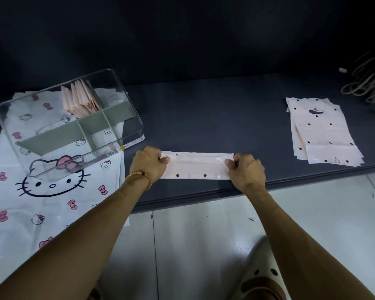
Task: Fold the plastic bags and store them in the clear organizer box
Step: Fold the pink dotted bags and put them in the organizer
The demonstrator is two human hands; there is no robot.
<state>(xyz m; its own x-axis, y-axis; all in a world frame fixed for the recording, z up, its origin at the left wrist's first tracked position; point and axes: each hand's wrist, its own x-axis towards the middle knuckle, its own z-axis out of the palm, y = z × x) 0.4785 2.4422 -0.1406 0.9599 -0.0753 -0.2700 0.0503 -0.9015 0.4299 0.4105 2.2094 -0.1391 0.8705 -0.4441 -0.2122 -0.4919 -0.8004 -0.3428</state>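
Note:
A pale pink plastic bag with dark dots point(196, 166) lies folded into a long narrow strip near the front edge of the dark table. My left hand point(148, 164) pinches its left end and my right hand point(246, 169) pinches its right end, fingers curled over the top edge. The clear organizer box point(128, 98) with grey dividers stands at the left. Several folded pink bags point(80, 100) stand in its back compartment. A stack of flat pink dotted bags point(322, 131) lies at the right.
A large white cat-print bag point(52, 191) lies under the box and hangs over the table's front edge. Coiled beige cord point(368, 83) sits at the far right. The dark table point(204, 118) ends just behind my wrists, with white floor tiles below.

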